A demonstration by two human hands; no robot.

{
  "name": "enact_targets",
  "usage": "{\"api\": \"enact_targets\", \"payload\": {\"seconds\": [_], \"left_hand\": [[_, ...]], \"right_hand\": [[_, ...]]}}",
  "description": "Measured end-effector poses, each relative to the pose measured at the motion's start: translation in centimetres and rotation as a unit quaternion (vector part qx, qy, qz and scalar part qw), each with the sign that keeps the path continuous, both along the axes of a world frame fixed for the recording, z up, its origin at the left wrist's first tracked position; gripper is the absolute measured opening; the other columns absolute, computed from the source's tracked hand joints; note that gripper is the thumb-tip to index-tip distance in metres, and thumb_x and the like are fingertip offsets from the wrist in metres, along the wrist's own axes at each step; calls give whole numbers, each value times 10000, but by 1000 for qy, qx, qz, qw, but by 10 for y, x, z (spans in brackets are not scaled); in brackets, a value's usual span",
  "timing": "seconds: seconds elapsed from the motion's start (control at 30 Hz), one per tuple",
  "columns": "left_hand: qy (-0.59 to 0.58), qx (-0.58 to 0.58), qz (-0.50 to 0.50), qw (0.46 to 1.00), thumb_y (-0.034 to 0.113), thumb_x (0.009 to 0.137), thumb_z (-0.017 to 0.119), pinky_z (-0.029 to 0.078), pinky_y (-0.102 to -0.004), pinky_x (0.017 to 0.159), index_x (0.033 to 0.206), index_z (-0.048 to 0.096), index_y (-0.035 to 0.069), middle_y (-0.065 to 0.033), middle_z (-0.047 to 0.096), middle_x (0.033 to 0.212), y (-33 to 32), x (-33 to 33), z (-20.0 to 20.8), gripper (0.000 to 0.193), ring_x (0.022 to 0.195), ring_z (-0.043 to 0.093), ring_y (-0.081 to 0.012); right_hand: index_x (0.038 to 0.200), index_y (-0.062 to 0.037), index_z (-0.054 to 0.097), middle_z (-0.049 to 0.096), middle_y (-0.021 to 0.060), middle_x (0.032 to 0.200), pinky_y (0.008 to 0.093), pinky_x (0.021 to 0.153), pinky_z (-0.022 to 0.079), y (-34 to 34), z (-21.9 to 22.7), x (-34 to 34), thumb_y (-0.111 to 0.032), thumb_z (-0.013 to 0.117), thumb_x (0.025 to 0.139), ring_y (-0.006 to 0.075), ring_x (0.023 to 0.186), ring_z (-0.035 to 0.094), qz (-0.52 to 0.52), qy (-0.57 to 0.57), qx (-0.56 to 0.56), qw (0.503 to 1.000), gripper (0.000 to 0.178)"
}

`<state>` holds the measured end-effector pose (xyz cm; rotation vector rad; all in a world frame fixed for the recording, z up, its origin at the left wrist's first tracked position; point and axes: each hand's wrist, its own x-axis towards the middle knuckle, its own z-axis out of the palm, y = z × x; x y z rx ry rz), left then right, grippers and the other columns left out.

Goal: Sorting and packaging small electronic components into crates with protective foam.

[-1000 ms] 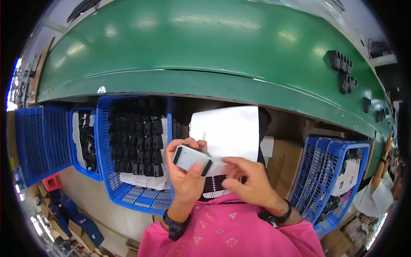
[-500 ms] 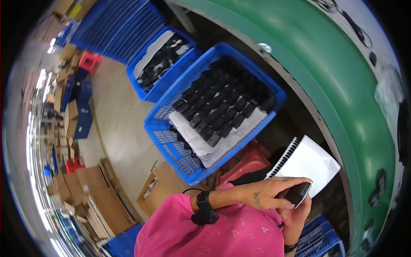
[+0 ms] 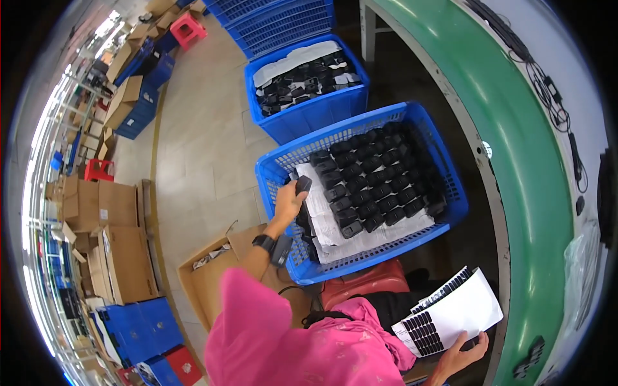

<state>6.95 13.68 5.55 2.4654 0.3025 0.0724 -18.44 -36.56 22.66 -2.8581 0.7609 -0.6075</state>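
Note:
My left hand is at the left inside of the blue basket, closed round a small black boxy device. Rows of similar black devices lie beside it on white paper in the basket. At the lower right, my right hand curls at the edge of the white sheets, which bear rows of black stickers. A dark piece shows between its thumb and fingers, partly hidden, and its kind is unclear.
Behind the basket stands a blue bin of black devices. A green table curves along the right, with black cables beyond. An opened carton sits at the left by a red stool. Cartons line the far left.
My hands have parted: the left has moved from above the sheets to the basket with a black device. The right has lowered to the sheets' edge. The view has shifted.

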Motion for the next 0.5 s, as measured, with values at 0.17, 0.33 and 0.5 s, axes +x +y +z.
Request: {"api": "enact_targets", "payload": {"seconds": [0.17, 0.33, 0.5], "left_hand": [[-19, 26, -20, 999, 72, 724, 715, 466, -481, 789, 1000, 624, -16, -260, 631, 913, 20, 29, -27, 304, 918, 580, -458], [-37, 65, -32, 997, 41, 697, 718, 464, -485, 810, 999, 627, -30, -262, 624, 972, 40, 68, -44, 324, 964, 585, -438], [-68, 28, 12, 997, 16, 668, 712, 453, -464, 858, 1005, 639, -27, -247, 617, 992, 46, 71, -70, 348, 1006, 569, -420]], "right_hand": [[1281, 67, 435, 468, 205, 1286, 405, 1041, 319, -11, -20, -9, -132, 605, 901, 329, 1204, 442, -38, -12, 108, 993, 461], [1324, 59, 386, 418, 201, 1319, 379, 945, 438, -11, -24, -12, -138, 579, 929, 296, 1181, 470, -77, -24, 186, 979, 481], [1341, 55, 369, 409, 193, 1333, 371, 929, 454, 8, -12, -4, -145, 566, 943, 280, 1157, 497, -88, -32, 237, 967, 487]]}}
